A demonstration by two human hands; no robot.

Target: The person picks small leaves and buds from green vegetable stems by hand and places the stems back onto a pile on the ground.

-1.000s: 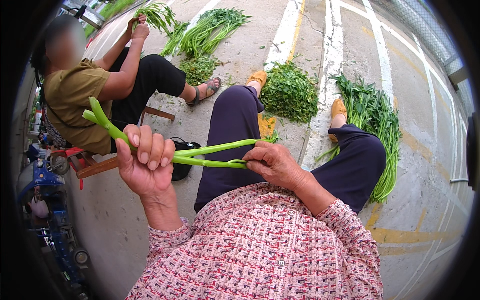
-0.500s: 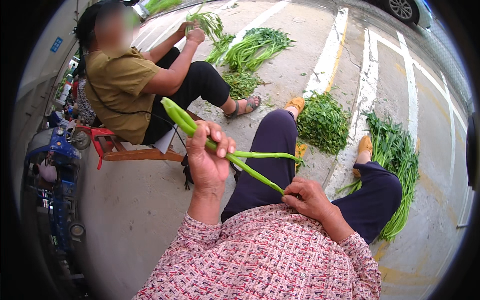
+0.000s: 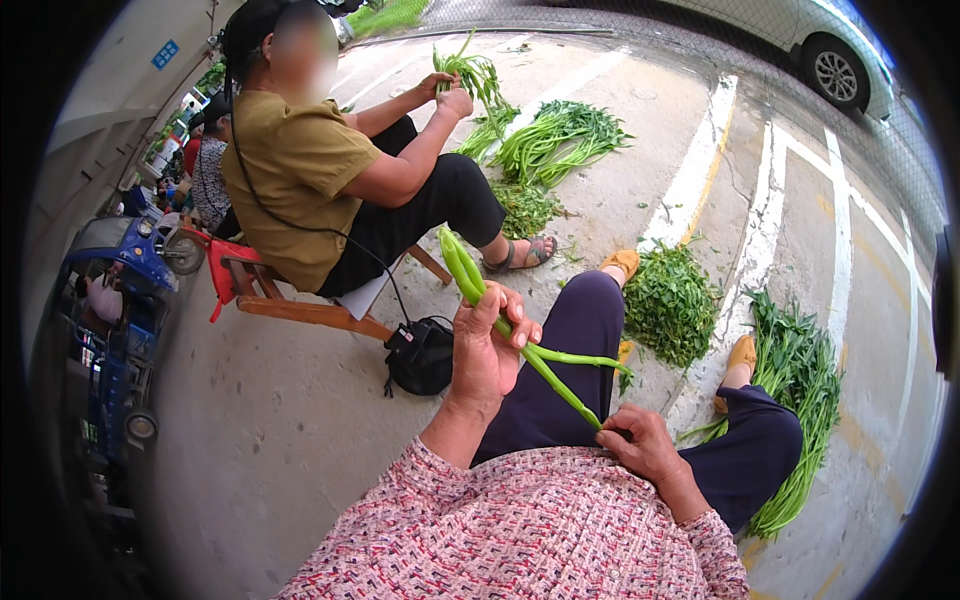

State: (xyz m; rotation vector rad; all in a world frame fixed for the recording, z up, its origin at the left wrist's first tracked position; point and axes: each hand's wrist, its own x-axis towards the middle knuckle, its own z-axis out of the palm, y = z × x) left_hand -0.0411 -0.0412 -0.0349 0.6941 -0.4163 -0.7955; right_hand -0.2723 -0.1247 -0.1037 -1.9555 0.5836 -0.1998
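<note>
My left hand (image 3: 487,350) is raised in front of my lap, its fingers wrapped round a few thick green vegetable stems (image 3: 462,268). Past the fist the stems fork, one branch pointing right and the other slanting down to my right hand (image 3: 645,447). There my right fingers and thumb pinch its thin end. Beside my right foot lies a pile of long-stemmed leafy greens (image 3: 797,385). A heap of plucked leaves (image 3: 670,305) sits on the ground between my feet.
To the left a person (image 3: 310,180) sits on a wooden folding chair (image 3: 315,315), holding greens. A black bag (image 3: 422,357) rests beside that chair. More greens (image 3: 560,143) lie before the person. A blue three-wheeler (image 3: 115,250) stands far left; a mesh fence (image 3: 720,40) and a car (image 3: 835,70) are behind.
My view has shifted, so the scene sits lower and further right, and the black bag shows more fully. Both hands keep their hold on the stems, which look much the same.
</note>
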